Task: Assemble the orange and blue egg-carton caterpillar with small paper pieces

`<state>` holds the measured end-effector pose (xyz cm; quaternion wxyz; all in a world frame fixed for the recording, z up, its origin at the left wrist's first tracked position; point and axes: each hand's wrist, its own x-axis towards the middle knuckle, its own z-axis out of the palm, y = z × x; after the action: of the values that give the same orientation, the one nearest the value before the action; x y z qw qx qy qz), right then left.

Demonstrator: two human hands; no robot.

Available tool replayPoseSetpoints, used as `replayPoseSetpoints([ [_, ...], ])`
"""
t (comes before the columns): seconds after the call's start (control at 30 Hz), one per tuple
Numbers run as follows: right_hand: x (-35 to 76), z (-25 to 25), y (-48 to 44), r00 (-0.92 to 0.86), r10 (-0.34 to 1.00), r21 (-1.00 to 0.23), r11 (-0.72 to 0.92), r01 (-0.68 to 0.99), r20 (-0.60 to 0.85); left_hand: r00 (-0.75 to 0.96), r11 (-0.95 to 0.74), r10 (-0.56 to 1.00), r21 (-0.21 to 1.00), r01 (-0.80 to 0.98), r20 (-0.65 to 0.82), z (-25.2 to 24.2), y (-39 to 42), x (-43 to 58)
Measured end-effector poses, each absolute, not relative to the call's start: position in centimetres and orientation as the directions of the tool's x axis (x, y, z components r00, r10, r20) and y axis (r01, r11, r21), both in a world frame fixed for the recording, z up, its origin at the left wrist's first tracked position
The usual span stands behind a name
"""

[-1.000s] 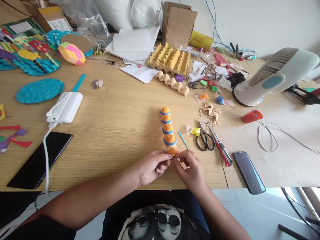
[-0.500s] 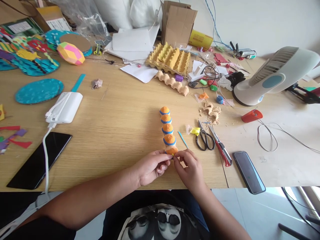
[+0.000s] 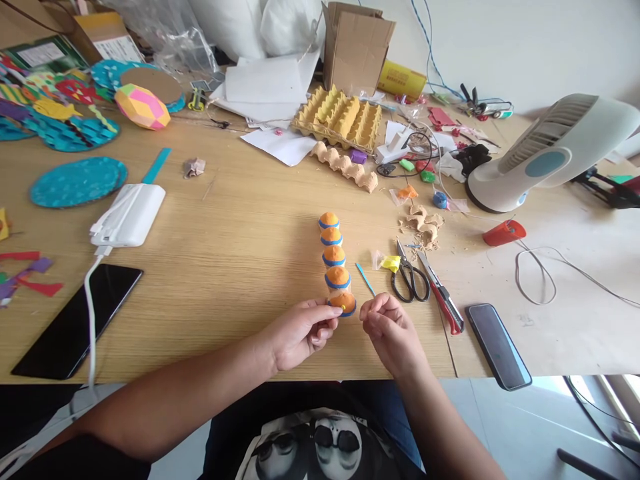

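A row of several orange domes with blue bands, a caterpillar-like craft piece, lies on the wooden table. My left hand pinches the nearest dome, which carries a small yellow dot. My right hand sits just right of that dome, apart from it, thumb and forefinger pressed together; what they hold, if anything, is too small to name. A thin teal stick lies beside the row.
Scissors, a red utility knife and a phone lie to the right. A white fan stands far right. A power bank and a black phone lie left. Egg cartons and paper crafts sit behind.
My right hand has drawn back to the right, off the nearest dome. A small yellow dot now shows on that dome. My left hand keeps its pinch.
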<state>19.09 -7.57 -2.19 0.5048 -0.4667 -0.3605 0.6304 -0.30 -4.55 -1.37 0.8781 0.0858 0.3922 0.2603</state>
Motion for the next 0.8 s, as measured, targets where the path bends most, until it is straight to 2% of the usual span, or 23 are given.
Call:
replayPoseSetpoints([
  [0.07,19.4,-2.1,-6.9,-0.08,0.951,-0.832,-0.301,-0.466,-0.299,0.538,0.847,0.524,0.342,-0.406,-0.66,-1.1,-4.3,-0.5],
  [0.17,19.7,-1.7,-5.9,-0.107,0.943,-0.73,-0.313,-0.608,-0.316,0.536,0.856,0.506,0.319,-0.407,-0.675,-0.9,-3.9,-0.8],
  [0.3,20.1,-0.7,-4.8,-0.154,0.933,-0.653,-0.339,-0.678,-0.325,0.538,0.851,0.516,0.326,-0.412,-0.667,-0.7,-3.3,-1.2],
  [0.47,20.1,0.6,-2.7,-0.276,0.881,-0.59,-0.464,-0.661,-0.384,0.55,0.85,0.52,0.337,-0.404,-0.653,-0.8,-2.7,-1.6],
  [0.57,19.9,0.9,-0.7,-0.281,0.876,-0.613,-0.476,-0.63,-0.392,0.553,0.842,0.534,0.344,-0.416,-0.64,-0.8,-2.2,-1.8],
  [0.8,19.5,-0.5,1.8,-0.196,0.929,-0.785,-0.369,-0.498,-0.313,0.546,0.829,0.554,0.356,-0.431,-0.628,-0.9,-1.1,-2.1],
])
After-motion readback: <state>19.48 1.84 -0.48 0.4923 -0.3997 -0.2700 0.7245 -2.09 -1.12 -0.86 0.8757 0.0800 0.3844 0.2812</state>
